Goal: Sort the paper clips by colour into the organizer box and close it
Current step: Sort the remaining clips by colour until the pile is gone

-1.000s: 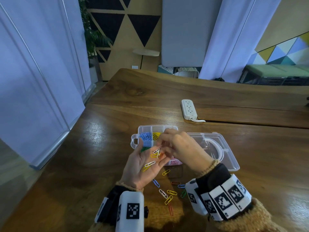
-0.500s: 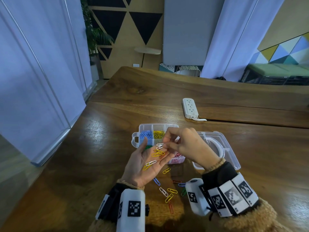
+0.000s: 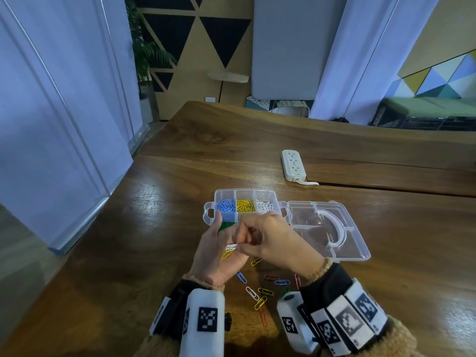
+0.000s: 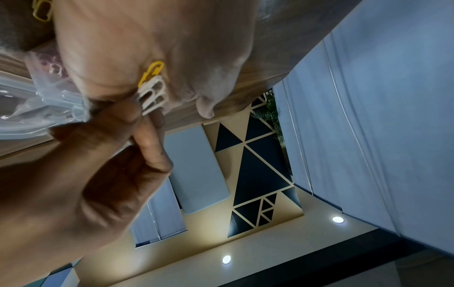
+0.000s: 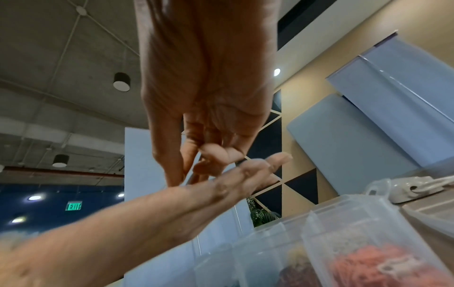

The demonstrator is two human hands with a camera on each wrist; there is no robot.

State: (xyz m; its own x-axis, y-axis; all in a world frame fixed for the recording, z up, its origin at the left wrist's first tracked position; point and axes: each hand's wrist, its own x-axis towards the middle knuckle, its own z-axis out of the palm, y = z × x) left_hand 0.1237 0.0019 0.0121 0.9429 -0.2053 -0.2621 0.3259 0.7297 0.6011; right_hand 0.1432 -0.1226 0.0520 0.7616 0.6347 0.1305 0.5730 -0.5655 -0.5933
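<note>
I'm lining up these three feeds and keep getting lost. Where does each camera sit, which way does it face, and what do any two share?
Head: worn on the head, faces forward and down at the table, open box and loose clips; both hands and cuffs show.
Left wrist: looks along the left hand past the table edge toward wall and ceiling; right hand pinches white clips.
Right wrist: looks up along the right hand; left hand below, box at lower right.
Shared: head and left wrist both show the white clips.

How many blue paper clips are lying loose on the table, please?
2: one blue clip just below the left hand, a second blue clip beside the right sleeve. The hands may hide more.
</note>
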